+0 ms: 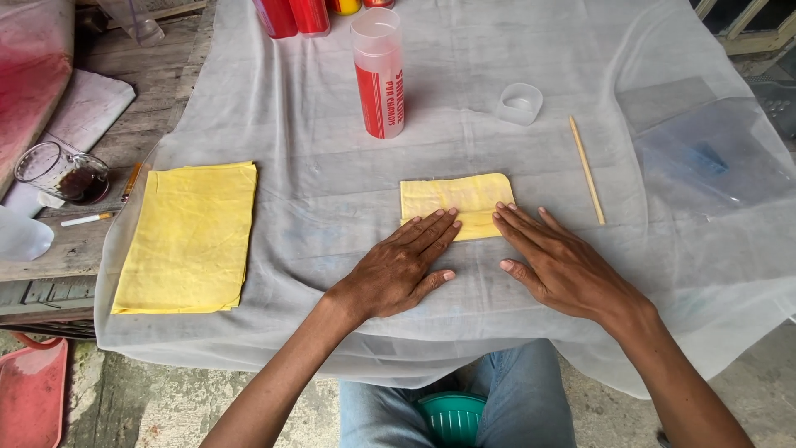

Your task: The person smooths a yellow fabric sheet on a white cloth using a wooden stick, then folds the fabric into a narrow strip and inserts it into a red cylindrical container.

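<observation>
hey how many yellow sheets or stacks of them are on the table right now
2. A folded yellow sheet lies under the fingertips of both hands; a flat yellow stack lies at the table's left. How many sheets the stack holds can't be told.

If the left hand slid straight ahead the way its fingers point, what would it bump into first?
The left hand points up and to the right, fingertips already on the folded yellow sheet. Past the sheet, the first thing in line looks like the small clear plastic cup, though depth is hard to judge.
</observation>
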